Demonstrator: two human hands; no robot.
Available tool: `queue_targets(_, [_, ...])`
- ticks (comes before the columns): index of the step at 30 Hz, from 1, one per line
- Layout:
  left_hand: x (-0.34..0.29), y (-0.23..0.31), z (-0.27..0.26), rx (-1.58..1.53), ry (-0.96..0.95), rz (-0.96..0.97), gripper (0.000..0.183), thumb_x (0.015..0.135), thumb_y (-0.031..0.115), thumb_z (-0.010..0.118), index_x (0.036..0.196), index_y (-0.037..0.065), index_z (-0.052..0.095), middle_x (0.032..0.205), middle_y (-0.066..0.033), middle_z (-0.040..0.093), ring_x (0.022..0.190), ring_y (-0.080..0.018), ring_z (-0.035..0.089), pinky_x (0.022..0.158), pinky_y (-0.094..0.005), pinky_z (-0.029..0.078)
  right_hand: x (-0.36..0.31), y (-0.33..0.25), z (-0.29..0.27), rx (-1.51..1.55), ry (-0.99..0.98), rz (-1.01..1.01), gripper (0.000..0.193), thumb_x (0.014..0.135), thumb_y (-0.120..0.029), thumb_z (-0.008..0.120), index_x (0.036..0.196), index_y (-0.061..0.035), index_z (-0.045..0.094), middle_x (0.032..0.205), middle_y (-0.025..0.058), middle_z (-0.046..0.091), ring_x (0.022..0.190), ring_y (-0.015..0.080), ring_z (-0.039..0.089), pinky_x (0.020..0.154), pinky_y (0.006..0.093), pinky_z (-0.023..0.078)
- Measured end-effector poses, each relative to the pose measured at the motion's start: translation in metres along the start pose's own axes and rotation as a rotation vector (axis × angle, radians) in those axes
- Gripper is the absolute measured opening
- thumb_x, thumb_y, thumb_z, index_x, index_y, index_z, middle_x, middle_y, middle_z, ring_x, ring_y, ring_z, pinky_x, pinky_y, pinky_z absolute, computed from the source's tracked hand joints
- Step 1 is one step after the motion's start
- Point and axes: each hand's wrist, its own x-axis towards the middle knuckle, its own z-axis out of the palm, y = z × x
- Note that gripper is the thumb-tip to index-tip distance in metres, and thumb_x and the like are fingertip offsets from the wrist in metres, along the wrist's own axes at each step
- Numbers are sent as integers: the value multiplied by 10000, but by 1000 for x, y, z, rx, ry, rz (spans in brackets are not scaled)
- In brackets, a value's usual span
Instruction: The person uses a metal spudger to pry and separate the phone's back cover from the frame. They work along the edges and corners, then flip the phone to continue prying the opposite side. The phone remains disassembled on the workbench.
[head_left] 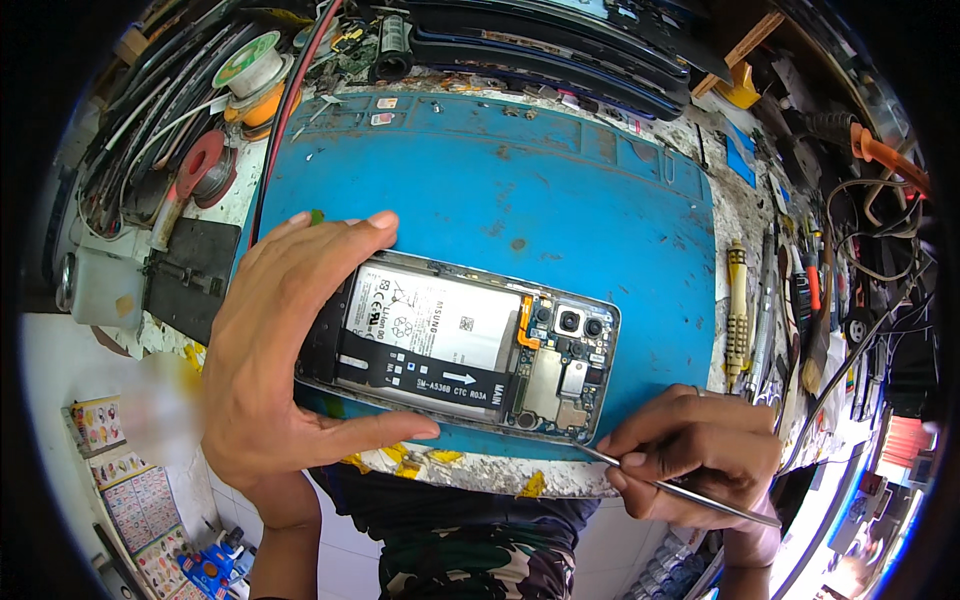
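A smartphone with its back off lies on a blue work mat, showing a silver battery, a black flex strip, an orange flex cable and a camera block at its right end. My left hand curves around the phone's left end, thumb along the near edge, index finger beyond the far edge; its other fingertips are mostly hidden. In my right hand is a slim silver metal tool, gripped between thumb and fingers. Its pointed tip meets the phone's near right corner. Whether it is tweezers or a pick, I cannot tell.
Solder wire spools and a red reel stand at the left beside bundled cables. A red-black cable crosses the mat's left edge. Stacked dark panels line the back. At right lie a yellow-handled tool and a brush.
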Motion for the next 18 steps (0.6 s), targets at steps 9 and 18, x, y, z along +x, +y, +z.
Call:
queue_targets(9, [-1, 4, 3, -42, 22, -54, 1201, 498, 513, 967, 1447, -49, 489, 1303, -227, 678, 1278, -383, 613, 1196, -538, 314, 6, -3, 1, -42, -90, -58, 190, 792, 68, 808, 744, 5, 635, 905, 140, 740, 799, 242, 726, 648, 322, 590])
queue_targets(18, [-2, 6, 4, -70, 41, -85, 1223, 456, 467, 986, 1451, -45, 491, 1295, -221, 682, 1308, -380, 586, 1177, -508, 352, 6, -3, -2, -72, -65, -60, 223, 730, 86, 814, 716, -23, 620, 872, 108, 725, 789, 226, 717, 650, 316, 577])
